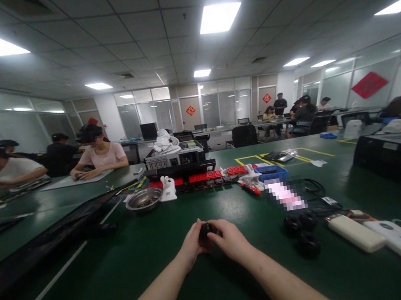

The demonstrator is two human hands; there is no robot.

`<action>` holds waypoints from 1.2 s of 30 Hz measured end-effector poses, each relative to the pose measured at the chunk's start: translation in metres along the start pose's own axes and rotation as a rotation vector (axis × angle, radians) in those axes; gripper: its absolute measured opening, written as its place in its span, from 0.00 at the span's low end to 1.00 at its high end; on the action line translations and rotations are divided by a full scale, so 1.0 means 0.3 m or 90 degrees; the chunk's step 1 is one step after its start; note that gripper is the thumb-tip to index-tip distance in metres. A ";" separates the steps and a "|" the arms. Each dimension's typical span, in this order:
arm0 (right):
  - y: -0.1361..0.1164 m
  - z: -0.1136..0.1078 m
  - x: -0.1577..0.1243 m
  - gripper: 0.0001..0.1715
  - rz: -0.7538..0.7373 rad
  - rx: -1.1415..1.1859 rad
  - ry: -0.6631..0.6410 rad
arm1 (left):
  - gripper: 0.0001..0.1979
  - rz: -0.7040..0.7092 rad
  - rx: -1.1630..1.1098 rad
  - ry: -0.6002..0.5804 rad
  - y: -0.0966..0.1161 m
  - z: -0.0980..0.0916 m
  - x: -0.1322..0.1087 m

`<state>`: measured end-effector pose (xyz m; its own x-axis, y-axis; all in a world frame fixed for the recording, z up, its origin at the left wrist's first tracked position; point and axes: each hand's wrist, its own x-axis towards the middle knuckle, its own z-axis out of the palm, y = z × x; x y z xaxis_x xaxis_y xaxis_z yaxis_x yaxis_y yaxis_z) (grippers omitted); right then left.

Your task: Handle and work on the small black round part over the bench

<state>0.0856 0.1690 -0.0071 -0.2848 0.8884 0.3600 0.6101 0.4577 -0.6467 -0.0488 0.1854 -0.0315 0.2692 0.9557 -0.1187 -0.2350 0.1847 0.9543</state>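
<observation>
Head view: your green table carries everything. Over its middle, toward the near edge, your left hand and right hand meet. Three black round parts lie near your right hand. Both hands curl closed, fingertips pinching one small black part from opposite sides, probably to steady it. Your fingers hide its long axis and facing.

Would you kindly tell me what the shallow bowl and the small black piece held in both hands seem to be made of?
The shallow round silvery bowl looks like bare metal, likely steel: grey sheen, bright rim. The small black round piece seems matte rubber or plastic: dull, hardly any shine.
</observation>
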 end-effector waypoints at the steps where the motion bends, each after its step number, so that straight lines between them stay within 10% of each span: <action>1: -0.003 -0.005 -0.003 0.20 -0.026 -0.007 -0.008 | 0.23 -0.002 0.005 -0.003 -0.001 -0.003 0.002; 11: 0.003 0.017 -0.007 0.20 0.138 0.016 -0.001 | 0.14 0.006 -0.034 0.058 0.003 -0.001 0.006; 31: 0.029 0.030 0.002 0.22 0.019 0.076 0.016 | 0.19 -0.010 -0.021 0.018 -0.002 -0.010 0.010; 36: 0.022 0.032 -0.001 0.20 0.112 0.062 0.062 | 0.14 -0.005 -0.058 0.056 -0.007 -0.019 0.017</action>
<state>0.0826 0.1721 -0.0179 -0.1044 0.9495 0.2959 0.5686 0.3011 -0.7655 -0.0522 0.1911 -0.0355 0.1891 0.9699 -0.1535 -0.3185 0.2084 0.9247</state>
